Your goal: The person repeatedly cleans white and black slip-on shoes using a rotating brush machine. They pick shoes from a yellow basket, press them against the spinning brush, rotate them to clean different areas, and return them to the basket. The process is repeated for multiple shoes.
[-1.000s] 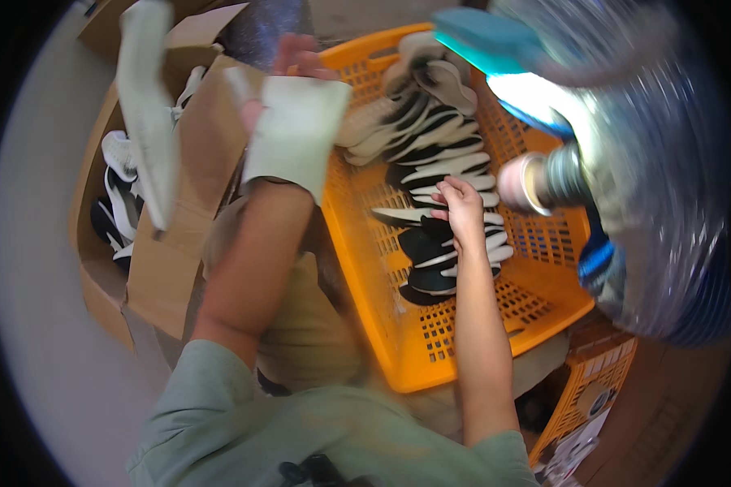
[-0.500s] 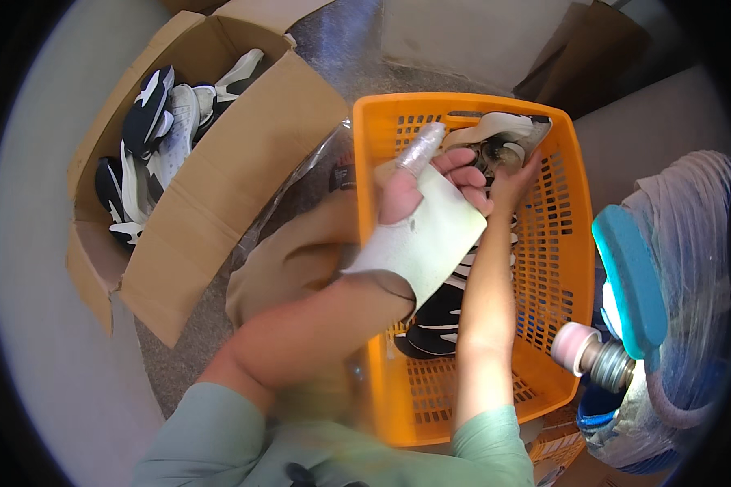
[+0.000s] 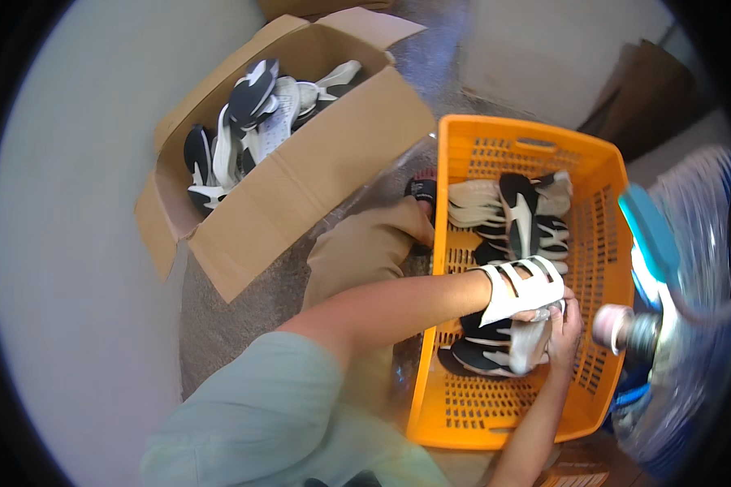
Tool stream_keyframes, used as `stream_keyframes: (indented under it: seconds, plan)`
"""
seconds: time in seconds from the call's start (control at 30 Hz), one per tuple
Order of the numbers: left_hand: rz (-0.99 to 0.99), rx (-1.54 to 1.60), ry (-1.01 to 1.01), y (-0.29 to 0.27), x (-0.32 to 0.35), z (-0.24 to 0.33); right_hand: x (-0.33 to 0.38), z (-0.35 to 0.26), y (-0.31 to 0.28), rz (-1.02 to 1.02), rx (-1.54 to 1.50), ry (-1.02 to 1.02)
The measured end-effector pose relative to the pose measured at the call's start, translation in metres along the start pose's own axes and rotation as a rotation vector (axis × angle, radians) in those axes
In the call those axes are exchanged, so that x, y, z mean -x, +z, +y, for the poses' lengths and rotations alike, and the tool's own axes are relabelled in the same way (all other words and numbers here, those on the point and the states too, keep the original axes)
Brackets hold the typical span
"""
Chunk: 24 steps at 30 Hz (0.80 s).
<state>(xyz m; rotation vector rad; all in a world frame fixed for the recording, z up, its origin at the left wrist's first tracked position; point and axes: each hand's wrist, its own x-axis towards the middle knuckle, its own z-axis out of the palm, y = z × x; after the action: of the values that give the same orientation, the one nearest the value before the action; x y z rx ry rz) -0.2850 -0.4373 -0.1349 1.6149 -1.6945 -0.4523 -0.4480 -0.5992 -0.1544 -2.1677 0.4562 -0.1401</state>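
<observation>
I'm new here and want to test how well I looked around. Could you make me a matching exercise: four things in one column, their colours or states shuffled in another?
1. Large basket
2. Cardboard box
3. Lamp head
4. Left hand

A. Teal
B. Wearing a white slotted cover
C. Orange
D. Brown, open on top

Pairs: 1-C; 2-D; 3-A; 4-B

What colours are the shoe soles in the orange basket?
The soles are black and white, some looking plain off-white; best seen in the head view.
</observation>
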Motion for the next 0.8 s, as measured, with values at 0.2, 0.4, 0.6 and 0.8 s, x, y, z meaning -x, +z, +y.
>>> stream_keyframes:
  seconds: [0.2, 0.4, 0.6, 0.8]
  plan:
    - [0.324, 0.732, -0.124, 0.017, 0.002, 0.018, 0.125, -0.032, 0.024, 0.238, -0.827, 0.335]
    - [0.649, 1.266, -0.326, -0.03, -0.026, 0.021, 0.149, -0.046, 0.036, 0.543, -1.142, 0.186]
    - [0.479, 1.919, -0.161, -0.018, -0.03, 0.068, 0.168, -0.069, -0.04, 0.698, -0.888, 0.36]
    - [0.406, 2.08, -0.163, -0.04, -0.029, 0.065, 0.148, -0.074, -0.044, 0.789, -0.941, 0.295]
